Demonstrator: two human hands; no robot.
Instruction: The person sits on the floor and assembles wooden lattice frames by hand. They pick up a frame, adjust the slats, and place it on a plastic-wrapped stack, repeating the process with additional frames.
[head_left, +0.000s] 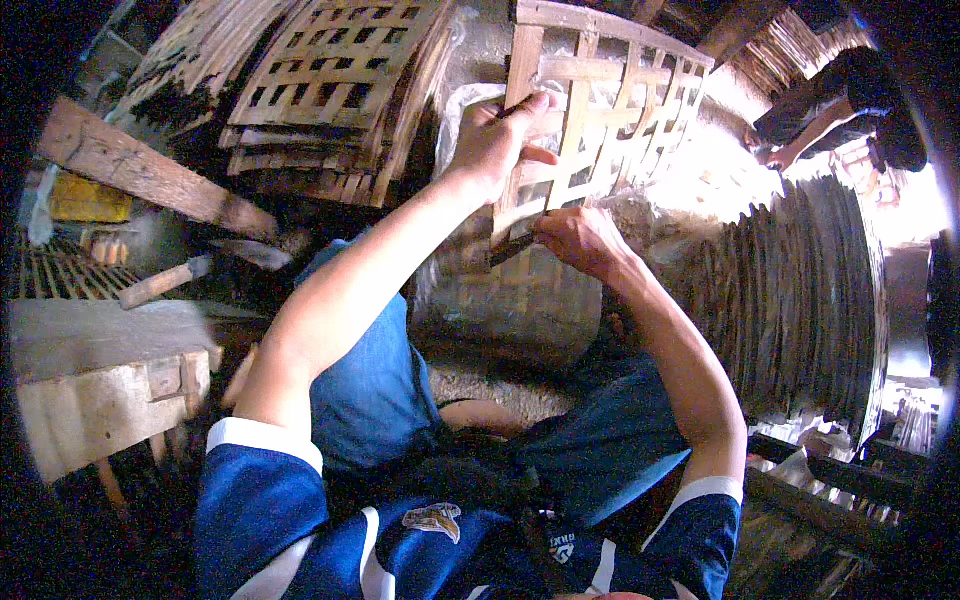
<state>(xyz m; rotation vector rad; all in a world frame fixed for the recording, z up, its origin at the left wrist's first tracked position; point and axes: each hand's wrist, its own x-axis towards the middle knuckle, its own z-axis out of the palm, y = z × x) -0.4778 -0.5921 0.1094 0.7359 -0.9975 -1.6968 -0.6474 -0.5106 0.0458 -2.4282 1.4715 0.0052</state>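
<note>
A woven lattice panel of pale wooden strips (574, 120) is held up in front of me, tilted, with square gaps between its strips. My left hand (488, 148) is closed on its left edge, thumb over the front strip. Lower down, my right hand (583, 240) has its fingers curled at the panel's bottom edge, near the left corner; its fingertips are partly hidden. Under the panel, between my knees, stands a bulky block with a shiny, plastic-like surface (510, 315).
Stacked lattice panels (335, 70) lean at the far left; another tall stack (790, 300) stands at my right. A thick plank (150, 170) slants on the left, above a wooden-handled tool (165, 283) and a wooden bench (90, 415). Another person (835, 110) bends over at the far right.
</note>
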